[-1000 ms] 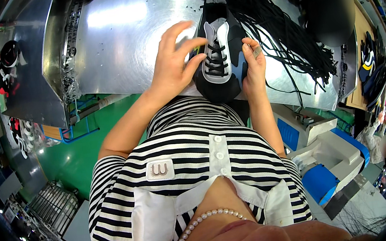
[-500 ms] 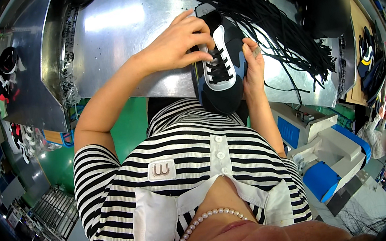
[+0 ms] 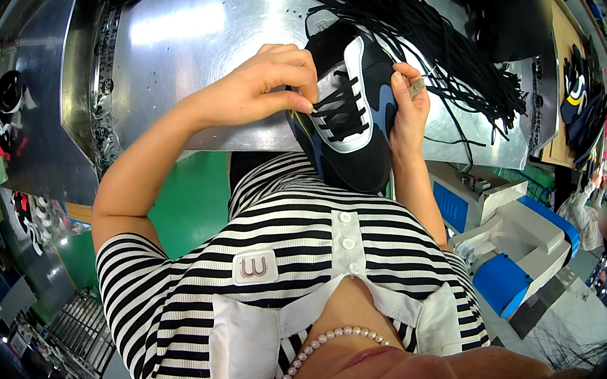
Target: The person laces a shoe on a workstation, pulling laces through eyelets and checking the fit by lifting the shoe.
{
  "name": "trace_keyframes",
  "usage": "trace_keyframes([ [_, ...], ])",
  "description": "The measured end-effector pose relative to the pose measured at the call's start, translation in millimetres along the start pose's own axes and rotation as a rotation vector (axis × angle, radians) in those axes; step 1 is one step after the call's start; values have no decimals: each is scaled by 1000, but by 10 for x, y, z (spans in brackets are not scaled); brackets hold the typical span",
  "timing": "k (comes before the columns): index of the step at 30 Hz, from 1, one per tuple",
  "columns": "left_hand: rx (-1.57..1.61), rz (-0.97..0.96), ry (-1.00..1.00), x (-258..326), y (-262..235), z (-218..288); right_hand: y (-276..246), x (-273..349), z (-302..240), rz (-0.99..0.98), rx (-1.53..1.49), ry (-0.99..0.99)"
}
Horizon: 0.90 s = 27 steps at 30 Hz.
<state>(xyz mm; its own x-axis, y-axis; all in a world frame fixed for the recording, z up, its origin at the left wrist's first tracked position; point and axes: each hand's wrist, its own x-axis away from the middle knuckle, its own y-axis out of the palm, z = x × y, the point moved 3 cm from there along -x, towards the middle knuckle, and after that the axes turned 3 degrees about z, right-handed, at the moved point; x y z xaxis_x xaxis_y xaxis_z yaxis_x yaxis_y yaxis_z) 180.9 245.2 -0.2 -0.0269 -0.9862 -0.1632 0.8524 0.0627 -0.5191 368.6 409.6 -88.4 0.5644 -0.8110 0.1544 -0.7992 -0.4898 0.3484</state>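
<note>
A black sneaker (image 3: 360, 164) with blue-grey side panels and a white lace surround is tilted in front of my body, toe toward me. Black shoelace (image 3: 344, 120) crosses its lower eyelets. My left hand (image 3: 269, 85) is closed at the left eyelet edge, thumb and forefinger pinching the shoelace. Against the shoe's other side, my right hand (image 3: 408, 106) is closed on the sneaker, its thumb and forefinger near the upper edge. A small greyish band wraps one right finger. The fingers behind the shoe are hidden.
A pile of loose black laces (image 3: 446, 61) lies on the shiny metal table (image 3: 192, 67), right of the shoe. A blue-and-white machine (image 3: 520, 247) stands at my right. Several shoe parts (image 3: 9, 103) lie at far left, with more dark pieces (image 3: 582, 101) at far right.
My left hand has moved left and slightly down, away from the shoe's middle, drawing the shoelace sideways. The sneaker has tilted and come slightly nearer; my right hand has shifted slightly right.
</note>
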Motion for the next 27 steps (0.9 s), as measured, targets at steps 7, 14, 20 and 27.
trace_keyframes([
  [7,48,-114,-58,-51,-110,4,30,-5,-85,-23,76,-50],
  [14,196,-80,-146,-73,-197,-20,81,7,-148,-116,88,-82],
  [20,200,-132,-107,-65,-258,7,88,75,-287,-196,370,-87],
  [27,120,-143,-148,-89,-249,56,517,251,-771,-483,690,-643],
])
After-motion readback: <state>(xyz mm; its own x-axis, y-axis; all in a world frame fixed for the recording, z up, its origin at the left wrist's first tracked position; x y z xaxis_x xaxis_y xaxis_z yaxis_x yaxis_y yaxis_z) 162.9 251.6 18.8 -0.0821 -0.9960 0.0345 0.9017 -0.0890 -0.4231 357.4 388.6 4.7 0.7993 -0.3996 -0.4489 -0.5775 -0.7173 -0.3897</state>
